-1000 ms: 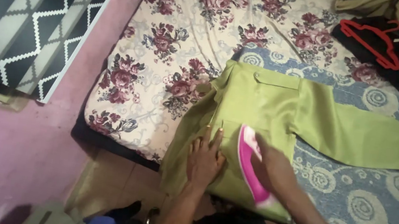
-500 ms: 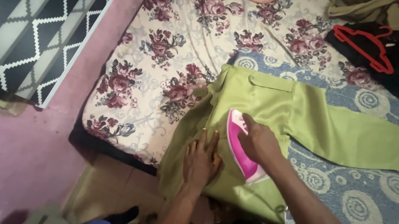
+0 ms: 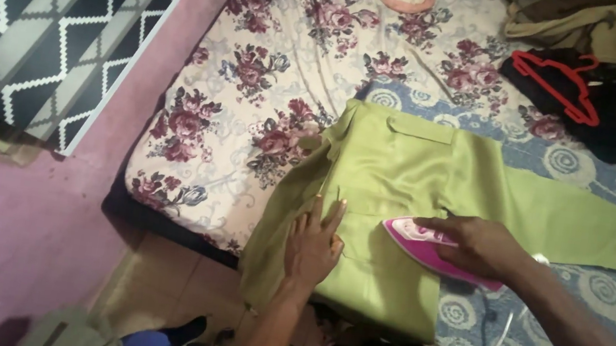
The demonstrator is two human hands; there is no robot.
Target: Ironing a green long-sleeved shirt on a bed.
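Pink iron (image 3: 438,250) sits under right hand (image 3: 478,245), on green trousers (image 3: 403,178).

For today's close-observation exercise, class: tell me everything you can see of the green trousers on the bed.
The green trousers are a plain light olive, in a smooth woven-looking cloth. They lie flat on a blue patterned cloth over the floral bedsheet, waistband toward the left, one leg stretching right to a cuffed hem. A flapped back pocket shows near the waist. The lower part hangs over the bed's near edge. The left hand presses flat on them, and the right hand holds a pink iron on them.
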